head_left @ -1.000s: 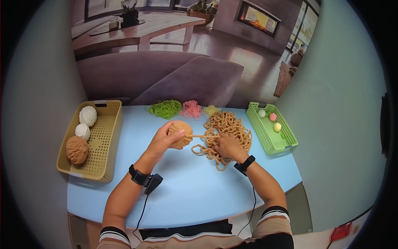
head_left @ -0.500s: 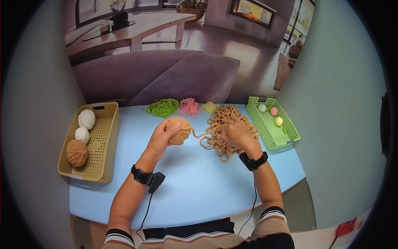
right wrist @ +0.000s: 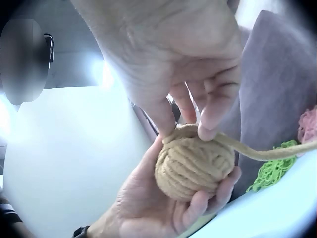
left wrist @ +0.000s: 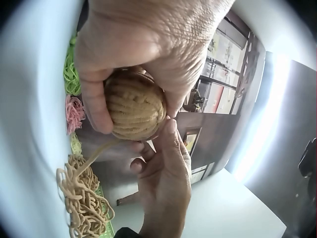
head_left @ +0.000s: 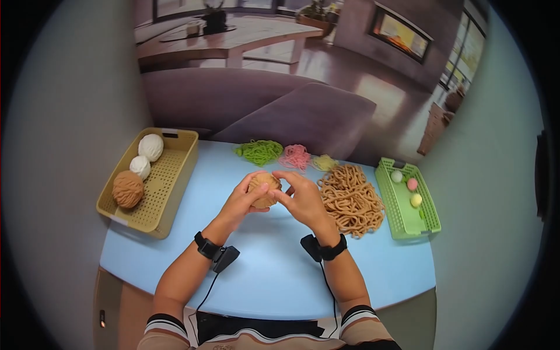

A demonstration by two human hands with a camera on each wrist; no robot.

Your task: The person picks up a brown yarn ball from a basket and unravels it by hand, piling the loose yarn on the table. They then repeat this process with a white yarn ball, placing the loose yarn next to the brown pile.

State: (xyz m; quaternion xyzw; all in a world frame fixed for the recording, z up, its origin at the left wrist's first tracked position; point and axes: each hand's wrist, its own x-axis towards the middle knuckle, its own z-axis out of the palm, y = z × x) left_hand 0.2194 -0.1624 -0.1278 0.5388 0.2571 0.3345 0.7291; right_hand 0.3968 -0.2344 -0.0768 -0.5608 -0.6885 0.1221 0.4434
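Your left hand (head_left: 235, 205) has its fingers curled round the tan yarn ball (head_left: 265, 195), thumb on its near face. Your right hand (head_left: 304, 203) meets it from 3 o'clock, thumb and fingertips clamped on the strand (right wrist: 257, 153) at the ball's surface. From the ball, the loose tan yarn (head_left: 353, 204) lies at 3 o'clock, green yarn (head_left: 260, 151) at 12, and the olive-yellow basket (head_left: 162, 189) at 9.

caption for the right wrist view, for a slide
The left hand cradles a tan yarn ball while the right hand's fingers touch its top, a strand trailing off.
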